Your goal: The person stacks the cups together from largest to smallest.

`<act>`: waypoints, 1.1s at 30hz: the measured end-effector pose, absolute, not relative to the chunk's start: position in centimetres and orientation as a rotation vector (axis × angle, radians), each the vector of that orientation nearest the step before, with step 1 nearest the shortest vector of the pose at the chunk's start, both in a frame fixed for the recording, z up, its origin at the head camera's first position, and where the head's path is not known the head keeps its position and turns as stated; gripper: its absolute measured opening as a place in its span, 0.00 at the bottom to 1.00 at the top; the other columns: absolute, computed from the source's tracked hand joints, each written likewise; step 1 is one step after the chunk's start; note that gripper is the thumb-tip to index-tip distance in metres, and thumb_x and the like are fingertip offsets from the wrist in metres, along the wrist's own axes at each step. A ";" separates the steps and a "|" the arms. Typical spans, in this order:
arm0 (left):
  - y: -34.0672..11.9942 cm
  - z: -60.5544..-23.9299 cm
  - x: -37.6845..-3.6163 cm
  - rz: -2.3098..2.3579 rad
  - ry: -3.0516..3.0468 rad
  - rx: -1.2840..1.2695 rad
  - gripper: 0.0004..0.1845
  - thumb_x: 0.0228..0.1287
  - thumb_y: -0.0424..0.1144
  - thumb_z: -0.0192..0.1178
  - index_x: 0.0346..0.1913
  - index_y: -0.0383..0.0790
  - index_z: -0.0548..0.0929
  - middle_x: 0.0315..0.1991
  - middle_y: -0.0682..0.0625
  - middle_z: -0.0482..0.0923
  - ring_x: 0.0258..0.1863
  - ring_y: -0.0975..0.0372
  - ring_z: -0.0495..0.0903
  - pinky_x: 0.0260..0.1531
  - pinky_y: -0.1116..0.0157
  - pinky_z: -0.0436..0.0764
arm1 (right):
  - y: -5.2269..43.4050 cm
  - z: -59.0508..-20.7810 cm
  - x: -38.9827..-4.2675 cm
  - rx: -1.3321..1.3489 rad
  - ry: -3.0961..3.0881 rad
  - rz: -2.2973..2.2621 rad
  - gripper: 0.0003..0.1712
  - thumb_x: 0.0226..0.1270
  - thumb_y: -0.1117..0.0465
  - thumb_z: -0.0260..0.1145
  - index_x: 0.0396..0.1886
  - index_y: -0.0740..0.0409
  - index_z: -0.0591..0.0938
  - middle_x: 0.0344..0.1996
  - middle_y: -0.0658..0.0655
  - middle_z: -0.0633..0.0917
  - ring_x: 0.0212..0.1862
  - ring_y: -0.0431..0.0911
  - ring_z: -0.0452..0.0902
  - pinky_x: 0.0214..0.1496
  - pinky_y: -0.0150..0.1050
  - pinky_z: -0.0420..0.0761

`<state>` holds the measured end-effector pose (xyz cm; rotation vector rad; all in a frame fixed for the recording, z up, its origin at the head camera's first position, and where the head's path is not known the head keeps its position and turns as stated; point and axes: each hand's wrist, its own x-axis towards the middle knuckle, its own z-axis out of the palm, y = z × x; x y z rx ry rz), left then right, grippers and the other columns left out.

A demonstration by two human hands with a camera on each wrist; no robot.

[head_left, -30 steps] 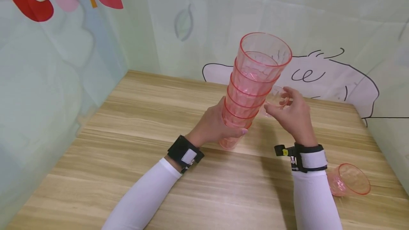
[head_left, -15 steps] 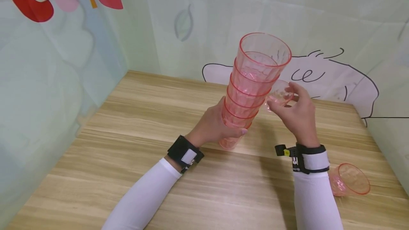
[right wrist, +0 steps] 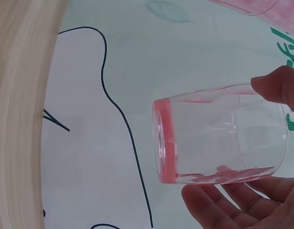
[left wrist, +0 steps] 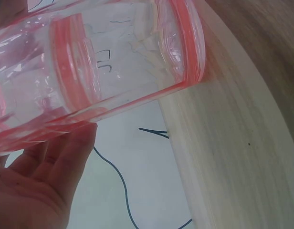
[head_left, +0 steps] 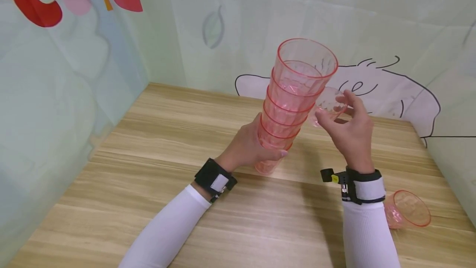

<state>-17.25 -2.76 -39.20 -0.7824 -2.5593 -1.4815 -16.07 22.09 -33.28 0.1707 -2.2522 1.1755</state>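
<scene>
My left hand [head_left: 249,146] grips the lower part of a tall stack of clear pink plastic cups [head_left: 291,98], which leans to the right above the table. In the left wrist view, the fingers [left wrist: 66,157] lie against the side of the stack [left wrist: 132,62]. Just right of the stack, my right hand [head_left: 349,133] holds a single clear pink cup [head_left: 327,104] between thumb and fingers. The right wrist view shows this cup [right wrist: 218,136] with its thick pink base, apart from the stack. The stack hides part of it in the head view.
Another pink cup [head_left: 407,210] lies tipped near the table's right side, partly behind the right forearm. The wooden table [head_left: 148,152] meets printed cloth walls [head_left: 253,24] at the back, left and right.
My right hand has lifted the single cup a little, up and to the right. The left hand and the stack have stayed almost still.
</scene>
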 end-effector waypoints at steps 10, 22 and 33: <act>-2.8 -39.1 -17.3 -1.483 -2.556 -0.780 0.39 0.43 0.57 0.77 0.55 0.49 0.68 0.41 0.56 0.80 0.41 0.63 0.81 0.45 0.59 0.81 | 21.9 -32.9 -15.7 0.177 -2.186 1.196 0.42 0.59 0.54 0.78 0.72 0.53 0.72 0.57 0.53 0.81 0.54 0.50 0.79 0.48 0.30 0.82; -2.8 -39.2 -17.3 -1.497 -2.554 -0.792 0.39 0.44 0.58 0.77 0.55 0.50 0.68 0.42 0.57 0.79 0.42 0.64 0.81 0.45 0.59 0.81 | 21.6 -32.1 -15.3 0.233 -2.004 1.286 0.38 0.56 0.60 0.79 0.68 0.50 0.77 0.53 0.55 0.82 0.47 0.47 0.80 0.45 0.28 0.81; -2.9 -39.1 -17.3 -1.520 -2.551 -0.786 0.38 0.43 0.57 0.78 0.54 0.50 0.68 0.41 0.56 0.80 0.40 0.64 0.82 0.44 0.60 0.81 | 21.5 -31.9 -15.2 0.258 -1.940 1.283 0.39 0.55 0.65 0.78 0.68 0.53 0.77 0.52 0.57 0.83 0.47 0.46 0.81 0.44 0.26 0.81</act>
